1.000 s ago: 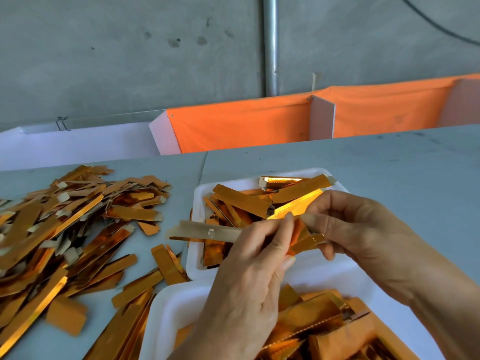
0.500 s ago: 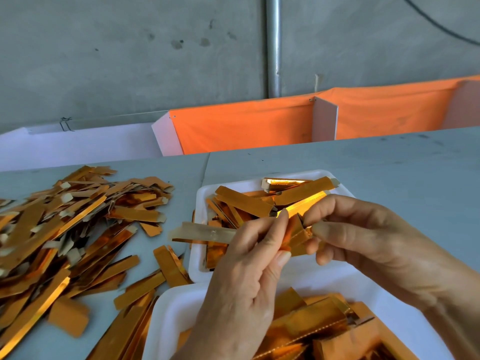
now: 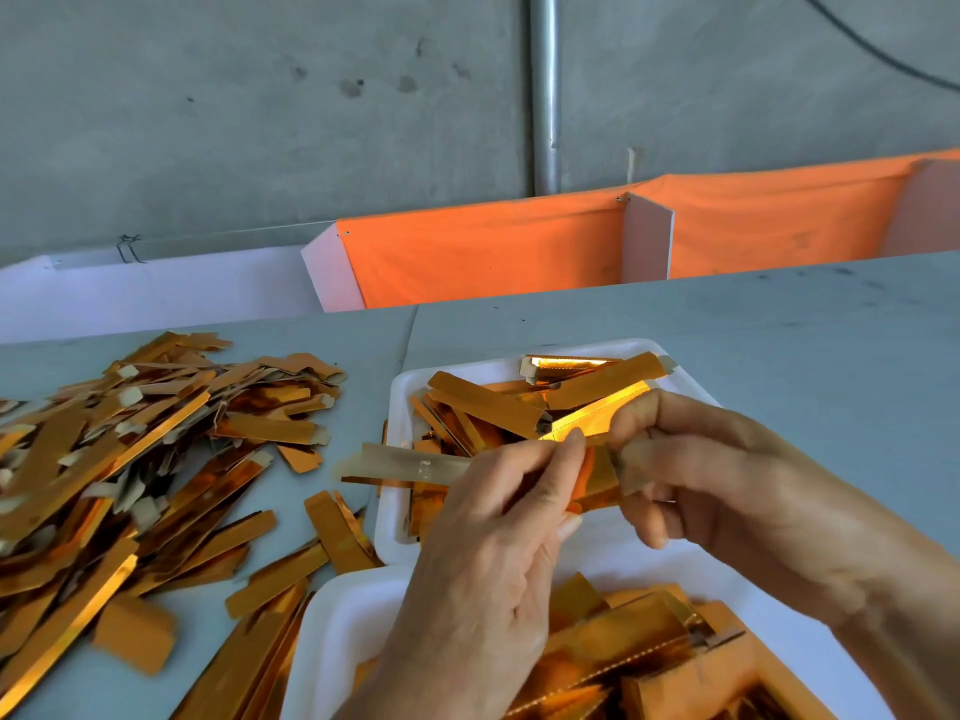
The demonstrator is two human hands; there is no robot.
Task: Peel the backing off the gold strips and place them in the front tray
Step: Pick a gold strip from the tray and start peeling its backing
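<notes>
My left hand [image 3: 488, 553] pinches a pale backing strip [image 3: 405, 466] that sticks out to the left. My right hand [image 3: 727, 491] pinches the gold strip [image 3: 597, 478] between thumb and fingers, close against the left fingertips. Both hands hover over the gap between two white trays. The far tray [image 3: 395, 511] holds several gold strips. The near tray [image 3: 332, 636], at the bottom edge, holds wider folded gold pieces and is partly hidden by my hands.
A large loose pile of gold strips [image 3: 130, 459] covers the grey table [image 3: 779, 345] on the left. More strips lie between the pile and the trays. An orange cloth barrier [image 3: 493, 252] with white dividers runs behind the table, before a concrete wall.
My two hands have drawn closer together, and the gold strip between them has bunched shorter. The backing still juts left from my left hand.
</notes>
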